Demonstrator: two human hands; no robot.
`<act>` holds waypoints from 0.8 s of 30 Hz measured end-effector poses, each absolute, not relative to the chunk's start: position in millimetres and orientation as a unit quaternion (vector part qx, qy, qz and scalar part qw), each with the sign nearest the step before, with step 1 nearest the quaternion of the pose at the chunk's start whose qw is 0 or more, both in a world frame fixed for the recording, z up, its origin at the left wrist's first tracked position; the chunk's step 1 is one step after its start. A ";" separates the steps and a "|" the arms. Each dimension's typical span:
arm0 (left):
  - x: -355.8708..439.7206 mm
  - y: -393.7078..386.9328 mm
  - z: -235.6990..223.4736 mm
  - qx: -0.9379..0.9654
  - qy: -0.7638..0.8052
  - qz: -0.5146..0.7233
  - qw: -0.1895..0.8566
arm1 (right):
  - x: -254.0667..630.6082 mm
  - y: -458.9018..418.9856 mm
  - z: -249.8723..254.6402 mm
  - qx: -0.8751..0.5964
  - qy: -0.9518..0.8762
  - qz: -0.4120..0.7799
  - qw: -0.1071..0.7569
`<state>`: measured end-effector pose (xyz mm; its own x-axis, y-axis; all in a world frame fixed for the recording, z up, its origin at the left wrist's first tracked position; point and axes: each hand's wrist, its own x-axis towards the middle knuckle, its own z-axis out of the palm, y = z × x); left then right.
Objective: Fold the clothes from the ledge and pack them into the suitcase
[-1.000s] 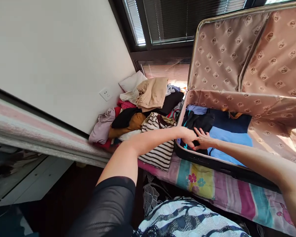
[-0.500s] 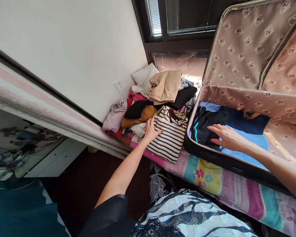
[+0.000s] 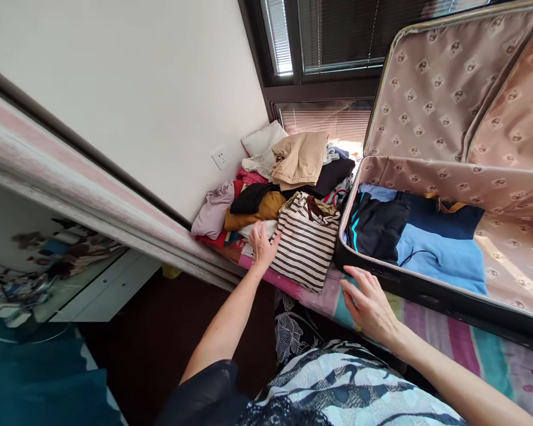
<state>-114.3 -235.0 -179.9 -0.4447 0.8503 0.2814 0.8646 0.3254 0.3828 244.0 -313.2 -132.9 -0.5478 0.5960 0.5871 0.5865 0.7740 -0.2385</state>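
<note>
The open suitcase (image 3: 426,294) stands on the quilted mat (image 3: 462,343), with a folded black garment (image 3: 379,228) and a blue garment (image 3: 448,257) inside. A heap of clothes (image 3: 253,207) fills the mat's far left corner. Just beside the suitcase's left end, near the mat's front edge, lies the folded striped shirt (image 3: 308,248). The left hand (image 3: 262,248) is at the shirt's left side, fingers loosely spread, grasping nothing. The right hand (image 3: 373,305) is free too, fingers parted and slightly curved above the mat's front edge.

Half a second ago the right hand was over the suitcase's contents and the left lay farther onto the stripes; the shirt has kept its place.

The suitcase's right end is cut off, the heap's lower layers are hidden, and whether the left thumb touches the shirt cannot be told.
</note>
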 end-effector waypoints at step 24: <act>-172.5 -89.9 187.3 -0.694 -0.690 -0.150 0.141 | 301.0 -250.7 -40.5 -0.425 -0.809 0.198 0.355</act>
<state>-172.5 -89.9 187.3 0.0023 0.9156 0.4021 0.9999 -0.0075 0.0115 301.0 -250.7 -40.5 -0.3875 0.8274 0.4065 0.5464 0.5613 -0.6216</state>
